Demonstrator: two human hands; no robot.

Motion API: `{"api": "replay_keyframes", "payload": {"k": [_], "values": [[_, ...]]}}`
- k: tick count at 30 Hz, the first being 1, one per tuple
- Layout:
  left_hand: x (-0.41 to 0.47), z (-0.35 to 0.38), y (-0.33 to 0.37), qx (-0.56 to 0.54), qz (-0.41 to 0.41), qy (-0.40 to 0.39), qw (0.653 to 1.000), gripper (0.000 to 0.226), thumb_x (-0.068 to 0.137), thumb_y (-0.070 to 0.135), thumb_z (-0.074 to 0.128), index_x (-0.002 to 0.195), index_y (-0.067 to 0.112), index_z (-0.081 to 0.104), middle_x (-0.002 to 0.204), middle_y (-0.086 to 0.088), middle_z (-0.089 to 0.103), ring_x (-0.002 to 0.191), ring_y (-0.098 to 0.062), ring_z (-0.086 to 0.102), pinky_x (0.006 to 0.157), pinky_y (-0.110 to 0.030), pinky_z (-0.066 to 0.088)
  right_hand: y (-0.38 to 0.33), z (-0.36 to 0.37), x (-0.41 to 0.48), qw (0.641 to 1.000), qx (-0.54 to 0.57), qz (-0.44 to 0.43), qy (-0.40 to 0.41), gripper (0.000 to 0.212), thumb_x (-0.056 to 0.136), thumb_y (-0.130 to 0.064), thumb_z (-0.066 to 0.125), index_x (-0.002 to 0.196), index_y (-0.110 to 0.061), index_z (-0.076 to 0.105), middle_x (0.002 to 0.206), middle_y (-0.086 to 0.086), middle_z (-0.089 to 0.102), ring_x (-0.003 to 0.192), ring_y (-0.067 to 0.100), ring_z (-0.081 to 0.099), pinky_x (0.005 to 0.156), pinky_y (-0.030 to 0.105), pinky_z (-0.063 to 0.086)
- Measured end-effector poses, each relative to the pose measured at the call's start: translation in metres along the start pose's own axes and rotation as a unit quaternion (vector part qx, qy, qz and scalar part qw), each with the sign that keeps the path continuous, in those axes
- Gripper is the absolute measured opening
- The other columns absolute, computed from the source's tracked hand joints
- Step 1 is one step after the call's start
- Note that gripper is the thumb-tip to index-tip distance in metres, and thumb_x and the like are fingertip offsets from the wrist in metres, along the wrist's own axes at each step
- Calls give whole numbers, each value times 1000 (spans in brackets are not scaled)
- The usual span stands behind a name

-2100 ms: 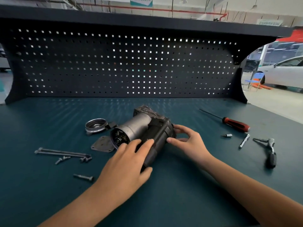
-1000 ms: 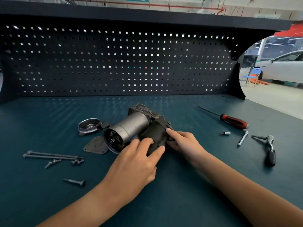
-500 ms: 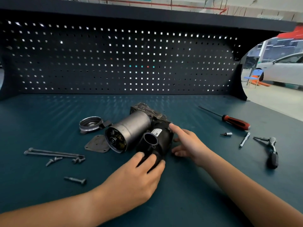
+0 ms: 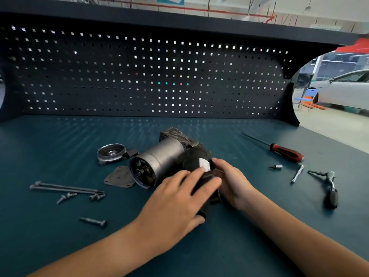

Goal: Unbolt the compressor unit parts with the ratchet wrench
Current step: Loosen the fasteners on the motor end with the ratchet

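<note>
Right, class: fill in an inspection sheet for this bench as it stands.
Surface: teal bench, pegboard behind.
Job's things: compressor lying on its side; ratchet untouched at right.
Clutter: screwdriver, bit and extension at right; cap, plate, long bolts and short bolts at left.
Grips: left hand and right hand both hold the compressor's black end.
Cables: nothing seen.
Surroundings: white car and blue chair beyond the bench, right.
</note>
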State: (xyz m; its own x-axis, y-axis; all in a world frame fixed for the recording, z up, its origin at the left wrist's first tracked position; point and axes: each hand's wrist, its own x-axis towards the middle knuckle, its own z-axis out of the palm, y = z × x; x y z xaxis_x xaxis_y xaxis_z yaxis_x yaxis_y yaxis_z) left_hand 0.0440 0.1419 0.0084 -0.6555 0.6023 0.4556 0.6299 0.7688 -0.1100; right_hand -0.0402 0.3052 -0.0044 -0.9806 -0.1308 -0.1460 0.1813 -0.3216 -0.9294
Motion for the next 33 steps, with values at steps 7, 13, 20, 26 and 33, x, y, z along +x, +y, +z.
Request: {"api": "replay_keyframes", "payload": {"k": [7,13,20,26,33], "values": [[2,-3,-9,156,123,-44,979,100,33,29,87,126,36,54,128,4,59,111,-20,60,79,-50,54,0,1,-6,998,-26,46,23,51,72,-49,68,100,-7,69,87,11,72,77,24,69,78,35,56],[-10,1,-20,-313,-143,1,939,91,69,48,72,120,70,0,124,55,6,115,33,16,95,4,23,1,3,-10,995,84,50,-22,72,57,-46,64,115,-3,59,106,19,67,94,33,63,85,39,52],[-12,1,-13,-342,-176,-27,923,88,64,54,70,135,57,18,118,29,50,108,11,48,89,-9,40,-4,0,-14,999,15,12,-43,36,89,-33,40,99,-8,64,94,11,67,79,23,63,65,30,51],[0,-18,-25,-91,-155,-41,983,67,67,64,53,126,50,25,112,14,43,104,-13,49,77,-21,33,-3,-1,-6,999,-5,42,21,39,93,-44,41,98,-11,60,86,8,66,70,17,65,59,25,49],[29,-19,-18,-11,-138,-110,984,49,75,38,61,117,34,37,101,2,28,87,-26,55,72,-29,44,5,3,2,995,-99,3,26,13,93,-15,53,86,-10,63,84,5,65,73,15,64,70,22,53]]}}
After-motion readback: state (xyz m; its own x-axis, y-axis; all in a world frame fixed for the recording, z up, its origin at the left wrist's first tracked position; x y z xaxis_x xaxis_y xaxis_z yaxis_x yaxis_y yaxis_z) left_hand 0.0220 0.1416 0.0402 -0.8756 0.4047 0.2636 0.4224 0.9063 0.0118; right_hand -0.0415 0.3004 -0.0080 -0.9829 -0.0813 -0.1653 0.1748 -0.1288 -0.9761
